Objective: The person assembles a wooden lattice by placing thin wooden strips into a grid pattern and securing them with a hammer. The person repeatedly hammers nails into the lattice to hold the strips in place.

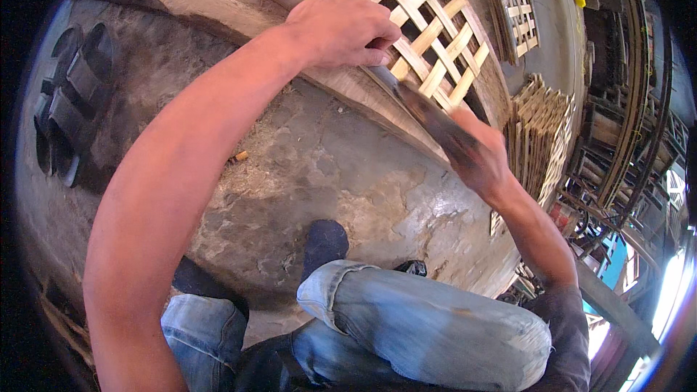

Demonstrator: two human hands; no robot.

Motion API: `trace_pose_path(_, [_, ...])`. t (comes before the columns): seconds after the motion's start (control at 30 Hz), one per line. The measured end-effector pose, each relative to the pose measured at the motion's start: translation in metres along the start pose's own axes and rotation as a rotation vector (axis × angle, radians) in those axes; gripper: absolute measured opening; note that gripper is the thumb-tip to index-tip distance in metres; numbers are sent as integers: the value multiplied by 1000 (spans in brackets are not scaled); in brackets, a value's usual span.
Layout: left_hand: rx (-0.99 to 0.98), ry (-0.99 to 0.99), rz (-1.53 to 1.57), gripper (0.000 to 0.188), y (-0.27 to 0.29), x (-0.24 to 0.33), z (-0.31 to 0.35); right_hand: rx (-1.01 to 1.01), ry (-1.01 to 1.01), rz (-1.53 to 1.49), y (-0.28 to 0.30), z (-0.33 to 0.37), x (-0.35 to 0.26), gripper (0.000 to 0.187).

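A woven bamboo lattice panel (435, 47) of pale crossed strips lies at the top centre on a wooden surface. My left hand (345, 33) is closed at the panel's near edge, its thumb and fingers curled together. Whether it pinches the lattice or the end of the blade beneath it is hidden. My right hand (485, 152), partly blurred, is wrapped round a long dark knife (425, 109). Its blade lies along the panel's near edge and reaches up to just under my left hand.
A stack of similar lattice panels (536, 131) stands at the right, with another panel (517, 0) beyond. A pair of dark sandals (69, 94) is on the worn floor at the left. Wooden racks (617, 131) crowd the far right. My jeans-clad legs (421, 327) are below.
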State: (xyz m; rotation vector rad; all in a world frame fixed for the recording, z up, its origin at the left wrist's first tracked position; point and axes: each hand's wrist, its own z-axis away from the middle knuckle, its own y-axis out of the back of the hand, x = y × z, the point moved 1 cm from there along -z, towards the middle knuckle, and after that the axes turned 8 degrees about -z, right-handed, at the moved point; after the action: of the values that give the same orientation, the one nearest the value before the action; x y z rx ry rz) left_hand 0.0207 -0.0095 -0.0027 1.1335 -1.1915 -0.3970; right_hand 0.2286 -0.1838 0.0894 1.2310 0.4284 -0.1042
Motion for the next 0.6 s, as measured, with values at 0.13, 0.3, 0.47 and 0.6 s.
trace_pose_path(0.13, [36,0,-11,18,-1,-2,3,112,68,-57,5,-9,-2,15])
trace_pose_path(0.3, [123,-34,-8,18,-5,-4,6,29,-37,-76,-25,1,12,21])
trace_pose_path(0.47, [-54,35,18,24,-3,-2,3,197,-147,-26,-11,22,-7,23])
trace_pose_path(0.6, [47,-25,3,23,-7,-6,4,26,-239,-46,-15,8,-5,17])
